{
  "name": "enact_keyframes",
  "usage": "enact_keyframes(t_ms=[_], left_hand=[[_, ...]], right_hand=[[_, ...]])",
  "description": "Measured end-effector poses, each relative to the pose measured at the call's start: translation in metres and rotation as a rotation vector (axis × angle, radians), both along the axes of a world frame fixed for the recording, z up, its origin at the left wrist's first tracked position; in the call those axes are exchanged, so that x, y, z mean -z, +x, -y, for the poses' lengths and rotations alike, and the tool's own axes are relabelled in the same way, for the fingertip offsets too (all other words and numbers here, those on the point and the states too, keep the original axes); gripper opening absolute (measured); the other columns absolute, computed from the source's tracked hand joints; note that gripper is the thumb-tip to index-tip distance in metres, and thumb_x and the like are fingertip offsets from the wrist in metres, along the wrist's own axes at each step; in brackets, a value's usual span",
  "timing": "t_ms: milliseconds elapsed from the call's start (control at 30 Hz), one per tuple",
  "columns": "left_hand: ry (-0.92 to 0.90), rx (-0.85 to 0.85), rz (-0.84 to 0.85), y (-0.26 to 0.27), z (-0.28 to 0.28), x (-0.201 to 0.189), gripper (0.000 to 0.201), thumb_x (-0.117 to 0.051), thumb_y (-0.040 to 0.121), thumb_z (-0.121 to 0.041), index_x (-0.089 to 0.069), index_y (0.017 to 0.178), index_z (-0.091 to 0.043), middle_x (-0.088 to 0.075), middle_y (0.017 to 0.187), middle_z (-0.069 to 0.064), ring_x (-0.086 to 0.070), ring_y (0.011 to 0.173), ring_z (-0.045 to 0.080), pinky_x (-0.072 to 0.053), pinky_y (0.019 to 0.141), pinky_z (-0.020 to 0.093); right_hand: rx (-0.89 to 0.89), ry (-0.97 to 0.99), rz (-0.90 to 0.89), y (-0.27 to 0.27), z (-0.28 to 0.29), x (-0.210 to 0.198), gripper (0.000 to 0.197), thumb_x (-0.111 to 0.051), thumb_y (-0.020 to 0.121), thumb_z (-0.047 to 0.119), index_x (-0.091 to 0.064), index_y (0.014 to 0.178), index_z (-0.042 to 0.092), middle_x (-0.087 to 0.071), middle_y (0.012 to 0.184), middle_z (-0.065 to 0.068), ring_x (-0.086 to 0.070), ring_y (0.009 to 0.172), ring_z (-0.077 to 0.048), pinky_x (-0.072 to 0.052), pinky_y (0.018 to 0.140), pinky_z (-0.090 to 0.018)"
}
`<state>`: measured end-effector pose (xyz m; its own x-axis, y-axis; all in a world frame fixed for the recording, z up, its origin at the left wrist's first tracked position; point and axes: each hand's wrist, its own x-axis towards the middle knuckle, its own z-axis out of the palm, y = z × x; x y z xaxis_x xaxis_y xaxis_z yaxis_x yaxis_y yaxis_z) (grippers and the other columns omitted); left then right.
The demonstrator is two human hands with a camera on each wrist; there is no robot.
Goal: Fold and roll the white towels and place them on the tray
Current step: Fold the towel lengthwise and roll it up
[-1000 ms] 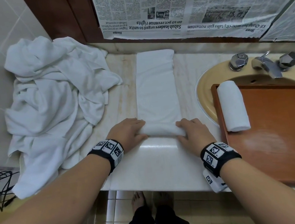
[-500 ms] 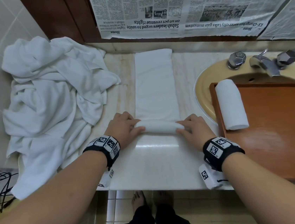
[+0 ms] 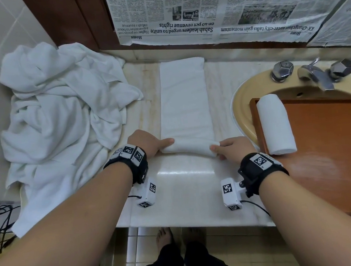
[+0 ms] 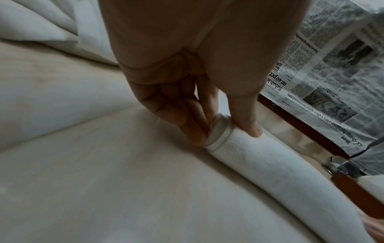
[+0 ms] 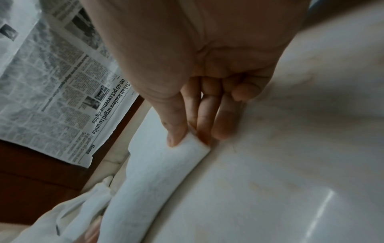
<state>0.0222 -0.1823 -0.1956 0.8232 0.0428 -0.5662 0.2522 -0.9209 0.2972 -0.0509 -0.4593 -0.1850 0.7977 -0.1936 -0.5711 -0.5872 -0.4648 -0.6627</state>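
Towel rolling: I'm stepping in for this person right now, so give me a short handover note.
Left hand pinches the left end of the half-rolled towel; right hand pinches its right end.
The roll lies near the counter's front edge; its flat folded tail runs toward the wall.
Done: one rolled towel lies on the tray.
Left: finish this roll, place it on the tray, then tackle the crumpled pile at left.

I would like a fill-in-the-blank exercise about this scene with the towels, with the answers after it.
1. Both hands, the left hand and the right hand, hold the ends of a partly ____ towel.
2. One finished roll already lies on the ____ tray.
3. The tray rests partly over the yellow ____.
4. The pile of unfolded towels lies to the person's ____.

Answers: rolled; wooden; sink; left
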Motion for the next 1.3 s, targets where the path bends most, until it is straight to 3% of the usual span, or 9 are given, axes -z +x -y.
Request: enact_keyframes(t_ms=[200,367,533,667,733,833,933,1167,1300], left_hand=[[0.061,-0.036,0.028,0.004,0.012,-0.002,0.076,-0.050,0.076,-0.090,-0.063,0.067,-0.016,-0.071,0.075,0.006,-0.071,0.072,0.024,-0.056,0.075,0.034],[-0.103,-0.171,0.145,-0.002,0.015,0.002,0.066,-0.066,0.083,-0.070,-0.077,0.085,-0.005,-0.076,0.077,0.007,-0.072,0.077,0.024,-0.060,0.079,0.040],[-0.156,-0.128,0.314,-0.018,0.023,-0.007,0.025,-0.066,0.093,-0.052,-0.065,0.098,-0.027,-0.063,0.084,-0.003,-0.061,0.083,0.021,-0.047,0.071,0.029],[-0.087,0.121,0.369,-0.029,0.020,-0.009,0.039,-0.047,0.105,-0.048,-0.072,0.101,-0.018,-0.069,0.089,0.004,-0.065,0.090,0.027,-0.045,0.072,0.033],[-0.070,0.202,0.357,-0.037,0.016,-0.006,0.045,-0.044,0.104,-0.055,-0.069,0.119,-0.020,-0.064,0.096,0.006,-0.063,0.095,0.029,-0.045,0.075,0.035],[-0.046,0.318,0.341,-0.047,0.007,0.004,0.052,-0.055,0.098,-0.056,-0.056,0.136,-0.022,-0.055,0.101,0.004,-0.059,0.092,0.028,-0.049,0.080,0.037],[-0.073,0.337,0.343,-0.050,0.000,0.008,0.047,-0.059,0.097,-0.049,-0.058,0.135,-0.022,-0.050,0.097,0.000,-0.055,0.092,0.025,-0.048,0.081,0.036],[0.002,0.384,0.405,-0.053,-0.019,0.012,0.055,-0.053,0.094,-0.065,-0.059,0.140,-0.035,-0.052,0.118,-0.003,-0.041,0.108,0.022,-0.042,0.092,0.038],[-0.114,0.305,0.357,-0.059,-0.024,0.016,0.048,-0.056,0.096,-0.061,-0.061,0.138,-0.038,-0.052,0.119,-0.005,-0.042,0.110,0.022,-0.042,0.100,0.041]], right_hand=[[0.134,0.067,0.062,0.006,-0.004,0.003,0.021,-0.077,0.090,0.034,-0.065,0.103,0.023,-0.074,0.088,-0.004,-0.066,0.073,-0.019,-0.050,0.064,-0.028],[0.028,-0.047,0.167,0.002,-0.009,0.011,0.007,-0.066,0.094,0.038,-0.061,0.099,0.040,-0.070,0.091,-0.002,-0.066,0.081,-0.019,-0.046,0.068,-0.030],[-0.019,-0.109,0.252,-0.005,-0.010,0.011,0.017,-0.065,0.097,0.039,-0.074,0.112,0.035,-0.072,0.095,0.006,-0.066,0.095,-0.013,-0.044,0.077,-0.018],[-0.146,-0.166,0.217,-0.009,-0.009,0.010,0.050,-0.074,0.090,0.046,-0.064,0.136,0.031,-0.068,0.107,0.010,-0.063,0.105,-0.012,-0.042,0.096,-0.021],[-0.256,-0.257,0.217,-0.010,-0.008,0.011,0.060,-0.076,0.089,0.041,-0.056,0.145,0.028,-0.065,0.104,0.004,-0.061,0.105,-0.016,-0.043,0.097,-0.025],[-0.338,-0.334,0.240,-0.009,-0.008,0.014,0.057,-0.072,0.093,0.034,-0.055,0.147,0.024,-0.062,0.110,-0.003,-0.059,0.110,-0.021,-0.041,0.097,-0.025],[-0.375,-0.321,0.260,-0.009,-0.008,0.016,0.050,-0.070,0.095,0.032,-0.059,0.143,0.023,-0.063,0.112,-0.005,-0.059,0.111,-0.023,-0.040,0.096,-0.026],[-0.471,-0.328,0.255,-0.017,-0.004,0.015,0.042,-0.066,0.097,0.035,-0.062,0.138,0.025,-0.052,0.102,0.001,-0.053,0.105,-0.021,-0.042,0.098,-0.032],[-0.412,-0.243,0.246,-0.026,-0.003,0.015,0.042,-0.070,0.095,0.038,-0.065,0.134,0.027,-0.045,0.106,0.005,-0.051,0.102,-0.013,-0.038,0.096,-0.023]])
